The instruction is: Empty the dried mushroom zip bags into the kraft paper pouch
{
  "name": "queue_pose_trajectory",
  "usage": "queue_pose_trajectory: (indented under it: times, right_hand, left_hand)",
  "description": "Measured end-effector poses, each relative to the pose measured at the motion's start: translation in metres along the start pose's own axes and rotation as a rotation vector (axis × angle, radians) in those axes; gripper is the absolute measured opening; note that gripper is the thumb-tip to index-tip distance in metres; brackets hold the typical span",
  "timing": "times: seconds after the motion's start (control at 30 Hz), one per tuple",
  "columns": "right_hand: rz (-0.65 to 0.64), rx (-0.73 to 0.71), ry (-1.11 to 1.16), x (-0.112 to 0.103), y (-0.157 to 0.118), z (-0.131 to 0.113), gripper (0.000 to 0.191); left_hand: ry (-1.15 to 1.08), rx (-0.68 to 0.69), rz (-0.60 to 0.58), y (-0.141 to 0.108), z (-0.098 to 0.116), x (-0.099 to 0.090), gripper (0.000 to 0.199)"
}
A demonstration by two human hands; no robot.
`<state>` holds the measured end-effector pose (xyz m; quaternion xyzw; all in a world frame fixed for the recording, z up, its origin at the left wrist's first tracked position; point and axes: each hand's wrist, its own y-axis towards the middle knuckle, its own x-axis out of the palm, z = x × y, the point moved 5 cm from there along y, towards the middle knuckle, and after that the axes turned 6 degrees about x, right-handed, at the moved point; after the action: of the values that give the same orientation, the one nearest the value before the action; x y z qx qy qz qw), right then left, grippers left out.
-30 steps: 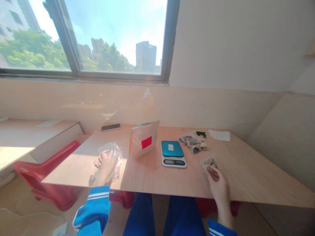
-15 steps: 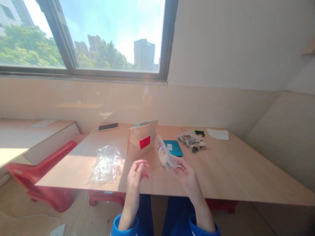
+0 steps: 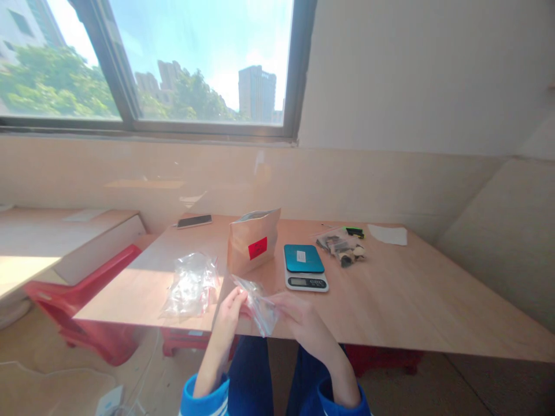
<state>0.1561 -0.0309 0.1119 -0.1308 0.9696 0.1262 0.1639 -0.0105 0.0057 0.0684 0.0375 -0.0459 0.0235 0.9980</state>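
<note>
A clear zip bag (image 3: 259, 306) is held low over the table's front edge, between both hands. My left hand (image 3: 231, 309) is closed on its left side, and my right hand (image 3: 299, 318) grips its right side. What the bag contains is too blurred to tell. Behind my left hand a brown paper pouch (image 3: 252, 242) with a red label stands upright, its top open. A white kitchen scale (image 3: 307, 282) with a blue-green plate sits beyond my right hand, nothing on its plate except a small white label.
Several clear bags (image 3: 191, 286) lie at the left, a phone (image 3: 194, 221) behind them. Right of the scale are filled bags (image 3: 340, 247), a green-and-black object (image 3: 354, 231) and white paper (image 3: 387, 234). Red stools (image 3: 87, 300) stand below the wooden table (image 3: 411, 300).
The clear bag has moved from in front of the scale toward me and left, uncovering the scale's display. My left hand has taken hold of it too. The view has shifted slightly.
</note>
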Motion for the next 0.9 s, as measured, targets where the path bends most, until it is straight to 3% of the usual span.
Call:
queue_pose_trajectory:
  times: [0.2, 0.3, 0.47, 0.7, 0.9]
  right_hand:
    - [-0.022, 0.029, 0.063, 0.005, -0.005, -0.004, 0.038]
    - [-0.025, 0.032, 0.116, 0.018, -0.003, -0.009, 0.032]
    - [0.083, 0.129, 0.094, 0.031, 0.004, -0.011, 0.022]
    - [0.088, 0.196, 0.082, 0.024, 0.002, -0.01, 0.011]
    - [0.119, 0.201, 0.057, 0.018, 0.003, -0.005, 0.025]
  left_hand:
    - [0.04, 0.094, 0.041, -0.006, 0.013, -0.002, 0.031]
    - [0.079, 0.158, 0.02, -0.012, 0.022, 0.006, 0.032]
    - [0.138, 0.191, -0.044, -0.017, 0.029, 0.018, 0.037]
    - [0.21, 0.193, -0.148, -0.021, 0.031, 0.024, 0.037]
    - [0.235, 0.185, -0.194, -0.021, 0.025, 0.025, 0.038]
